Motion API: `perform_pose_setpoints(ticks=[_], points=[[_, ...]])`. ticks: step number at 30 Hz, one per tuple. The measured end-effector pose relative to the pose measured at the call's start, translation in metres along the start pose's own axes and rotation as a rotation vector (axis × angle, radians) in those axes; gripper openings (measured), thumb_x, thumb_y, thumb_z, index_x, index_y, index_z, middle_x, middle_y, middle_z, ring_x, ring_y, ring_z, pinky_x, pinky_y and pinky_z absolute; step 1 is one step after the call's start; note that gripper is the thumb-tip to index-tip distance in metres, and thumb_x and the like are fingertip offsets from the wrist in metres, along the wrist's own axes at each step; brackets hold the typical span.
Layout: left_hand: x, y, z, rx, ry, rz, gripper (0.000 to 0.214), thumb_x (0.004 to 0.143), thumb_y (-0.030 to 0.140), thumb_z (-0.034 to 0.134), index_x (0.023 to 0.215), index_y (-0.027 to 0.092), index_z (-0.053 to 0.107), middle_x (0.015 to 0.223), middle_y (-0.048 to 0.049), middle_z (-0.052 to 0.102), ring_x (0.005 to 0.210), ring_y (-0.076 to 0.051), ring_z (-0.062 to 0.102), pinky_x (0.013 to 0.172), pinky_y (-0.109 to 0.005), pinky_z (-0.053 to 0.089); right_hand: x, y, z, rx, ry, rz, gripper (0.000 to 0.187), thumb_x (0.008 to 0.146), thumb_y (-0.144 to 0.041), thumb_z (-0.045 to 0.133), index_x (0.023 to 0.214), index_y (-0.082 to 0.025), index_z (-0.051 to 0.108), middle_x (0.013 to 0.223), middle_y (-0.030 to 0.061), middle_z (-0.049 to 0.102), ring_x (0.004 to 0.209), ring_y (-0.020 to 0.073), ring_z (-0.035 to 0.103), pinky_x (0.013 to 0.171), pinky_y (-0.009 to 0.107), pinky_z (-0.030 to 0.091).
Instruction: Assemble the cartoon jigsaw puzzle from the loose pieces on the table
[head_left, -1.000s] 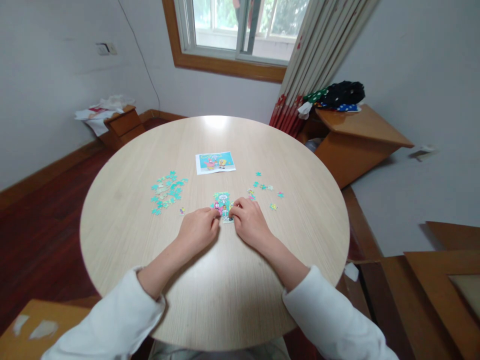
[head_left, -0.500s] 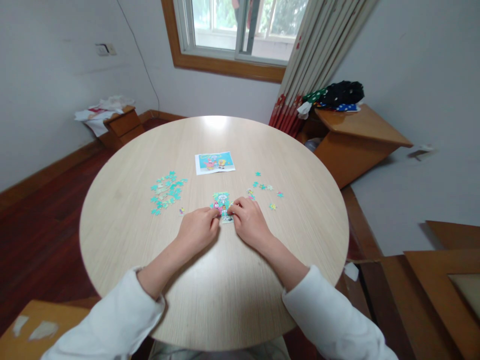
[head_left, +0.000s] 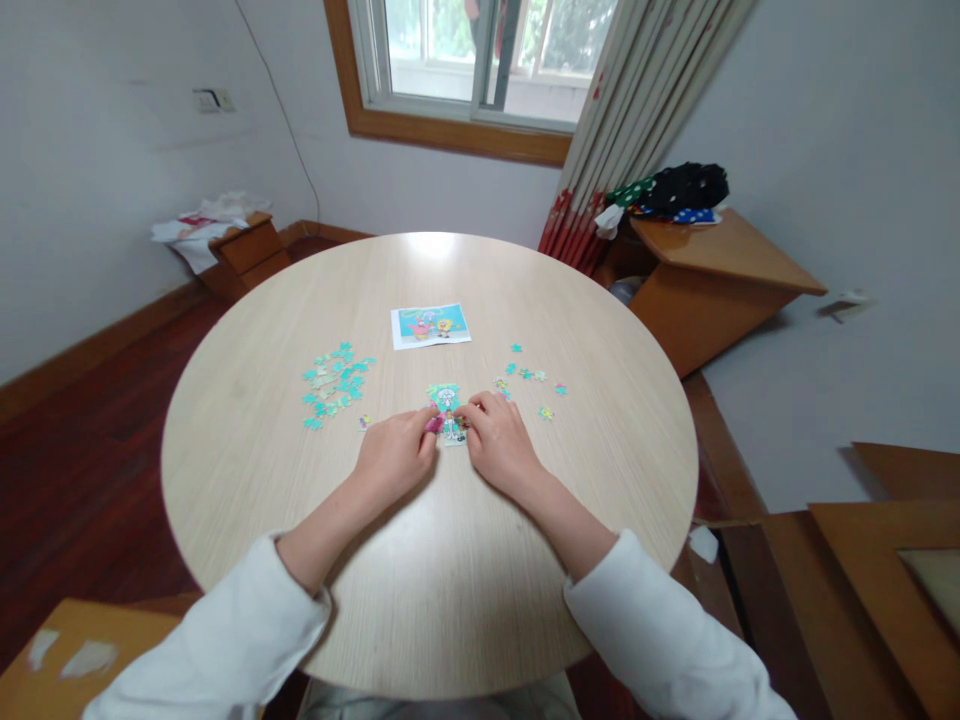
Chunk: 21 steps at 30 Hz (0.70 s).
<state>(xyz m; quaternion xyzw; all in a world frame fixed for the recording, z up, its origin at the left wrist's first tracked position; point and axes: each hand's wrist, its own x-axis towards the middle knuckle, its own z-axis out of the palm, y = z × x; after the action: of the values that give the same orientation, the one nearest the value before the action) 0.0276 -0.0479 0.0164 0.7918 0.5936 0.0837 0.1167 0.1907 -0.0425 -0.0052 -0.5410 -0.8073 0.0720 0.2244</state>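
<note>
Puzzle section (head_left: 447, 397), right there on the worktop (head_left: 450, 570), was flanked by left hand (head_left: 396, 448) and right hand (head_left: 501, 440); whether either grip was closed could not be told! Best kept flat, it was best pressed evenly, never forced.

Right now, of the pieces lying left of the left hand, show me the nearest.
The lone piece beside the left hand; the others cluster farther away.

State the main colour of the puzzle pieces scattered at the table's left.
Mostly turquoise; the puzzle pieces show best in the head view.
</note>
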Motion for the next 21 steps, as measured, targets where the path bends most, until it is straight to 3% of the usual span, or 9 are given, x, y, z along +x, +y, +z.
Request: perform_pose_setpoints(ticks=[21], points=[[0.0010,0.0020,-0.0008,0.044,-0.069,-0.041,0.037,0.086,0.021,0.038,0.117,0.020,0.060,0.104,-0.0084,0.071,0.094,-0.024,0.066,0.073,-0.031,0.045,0.0000,0.0020,0.0048,-0.021,0.021,0.022,0.025,0.086,-0.012,0.047,0.101,-0.019,0.065,0.105,0.0102,0.059,0.100,0.0231,0.048,0.085,0.037,0.035]])
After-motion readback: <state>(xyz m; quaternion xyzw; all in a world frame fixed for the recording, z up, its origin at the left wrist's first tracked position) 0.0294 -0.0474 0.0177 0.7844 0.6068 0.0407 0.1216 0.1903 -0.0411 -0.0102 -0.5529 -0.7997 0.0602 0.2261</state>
